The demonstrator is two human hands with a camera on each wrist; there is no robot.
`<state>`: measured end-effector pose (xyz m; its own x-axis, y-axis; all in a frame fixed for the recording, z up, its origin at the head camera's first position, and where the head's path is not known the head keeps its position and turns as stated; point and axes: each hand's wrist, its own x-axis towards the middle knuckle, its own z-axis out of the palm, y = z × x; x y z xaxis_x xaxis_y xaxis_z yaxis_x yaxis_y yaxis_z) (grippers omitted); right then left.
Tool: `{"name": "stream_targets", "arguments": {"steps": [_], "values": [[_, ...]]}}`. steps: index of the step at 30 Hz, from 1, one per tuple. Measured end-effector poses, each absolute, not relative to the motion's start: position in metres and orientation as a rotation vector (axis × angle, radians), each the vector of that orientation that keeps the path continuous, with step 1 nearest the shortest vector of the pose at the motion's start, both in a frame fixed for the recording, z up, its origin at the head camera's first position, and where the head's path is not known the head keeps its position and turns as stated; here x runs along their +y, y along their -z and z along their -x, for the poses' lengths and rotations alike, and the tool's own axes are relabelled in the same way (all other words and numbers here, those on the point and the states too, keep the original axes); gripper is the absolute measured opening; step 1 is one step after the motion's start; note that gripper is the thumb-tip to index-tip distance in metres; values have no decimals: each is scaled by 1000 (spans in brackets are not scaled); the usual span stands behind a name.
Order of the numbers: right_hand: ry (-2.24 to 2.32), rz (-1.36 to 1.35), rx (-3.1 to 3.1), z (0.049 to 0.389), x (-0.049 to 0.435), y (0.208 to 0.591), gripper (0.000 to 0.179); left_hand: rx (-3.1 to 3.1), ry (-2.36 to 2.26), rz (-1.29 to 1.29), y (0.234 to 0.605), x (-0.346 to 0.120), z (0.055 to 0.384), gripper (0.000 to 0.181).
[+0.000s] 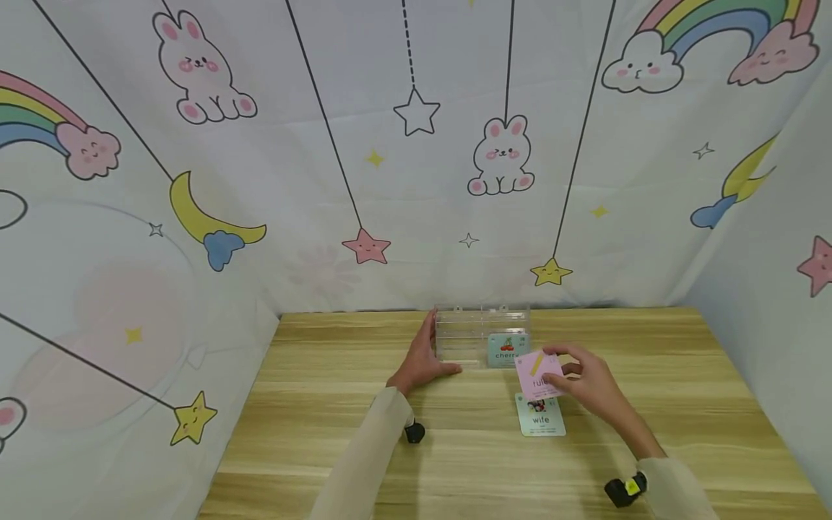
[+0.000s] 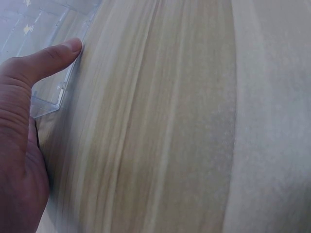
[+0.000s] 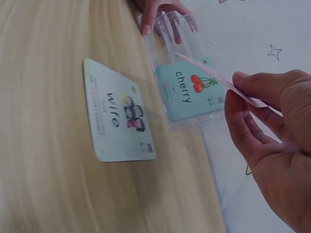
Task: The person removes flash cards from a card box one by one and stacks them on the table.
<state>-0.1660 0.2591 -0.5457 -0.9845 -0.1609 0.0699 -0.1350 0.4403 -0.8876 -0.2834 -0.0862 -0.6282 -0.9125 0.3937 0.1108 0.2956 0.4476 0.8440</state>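
Note:
A clear plastic card rack (image 1: 458,332) stands at the back of the wooden table. My left hand (image 1: 419,361) grips its left end, the thumb (image 2: 56,56) along the front edge. In the rack's lower right part stands a teal card (image 1: 503,352) reading "cherry". Just in front of it, my right hand (image 1: 590,381) pinches a pink card (image 1: 533,375) with a yellow ruler picture between thumb and fingers. The pink card is raised and tilted, seen almost edge-on in the right wrist view. Below it a pale green "wife" card (image 3: 119,116) lies flat on the table.
Behind the rack hangs a white cloth backdrop (image 1: 416,195) printed with rabbits, stars and rainbows; it also closes off both sides. The wooden tabletop (image 1: 325,375) extends left and right of the hands. Black wrist devices (image 1: 414,432) sit on both forearms.

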Motion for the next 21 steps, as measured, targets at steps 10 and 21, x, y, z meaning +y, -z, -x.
{"name": "stream_targets", "arguments": {"steps": [10,21], "values": [[1649,142,2541,149,265,560,51,2572,-1489,-599,628,-86,284,136],[1685,98,2479,140,265,583,49,2566,-1495,-597,628,-86,284,137]]}}
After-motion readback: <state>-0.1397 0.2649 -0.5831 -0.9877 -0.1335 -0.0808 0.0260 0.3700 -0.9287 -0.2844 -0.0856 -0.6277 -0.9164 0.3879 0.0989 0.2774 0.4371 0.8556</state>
